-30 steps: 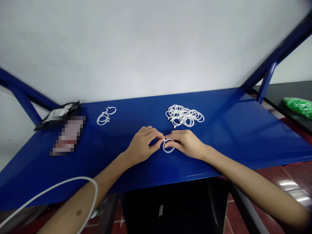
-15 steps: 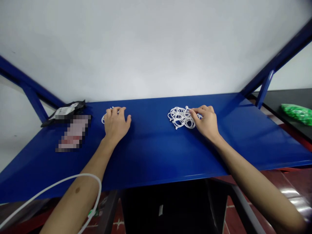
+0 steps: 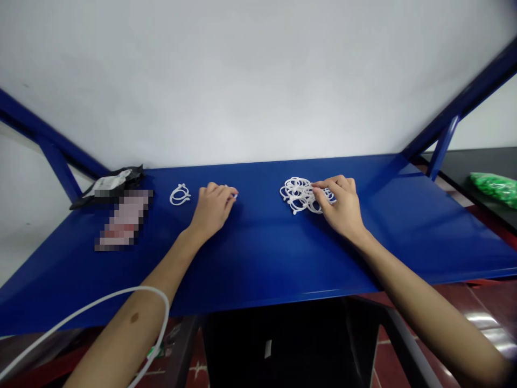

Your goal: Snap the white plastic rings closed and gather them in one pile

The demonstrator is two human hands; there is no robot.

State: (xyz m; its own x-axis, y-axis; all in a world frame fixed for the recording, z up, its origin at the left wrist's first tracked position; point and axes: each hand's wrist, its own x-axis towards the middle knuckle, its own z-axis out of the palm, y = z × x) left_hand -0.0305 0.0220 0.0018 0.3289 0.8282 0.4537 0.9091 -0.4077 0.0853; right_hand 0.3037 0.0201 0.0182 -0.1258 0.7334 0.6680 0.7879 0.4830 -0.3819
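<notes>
On the blue tabletop, a heap of thin white plastic loops with small knobs (image 3: 297,188) lies right of centre. My right hand (image 3: 341,207) rests at the heap's right side, its thumb and index finger pinched at a loop. Their tips partly cover what they grip. To the left, my left hand (image 3: 212,210) is closed, palm down. A bit of a white loop (image 3: 235,196) shows at its fingertips, the rest hidden by the fingers. Left of that hand lies a small group of similar white loops (image 3: 180,195).
A black plastic package (image 3: 115,183) and a pixelated item (image 3: 125,218) lie at the table's left end. A white cable (image 3: 100,299) arches over my left forearm. Blue frame bars (image 3: 442,145) slope at both sides. A green bag (image 3: 495,187) lies on a dark surface at far right.
My left hand has moved right, off the small group of loops, and its spread fingers have closed. My right hand stays at the heap; the knob above its fingertips no longer shows.
</notes>
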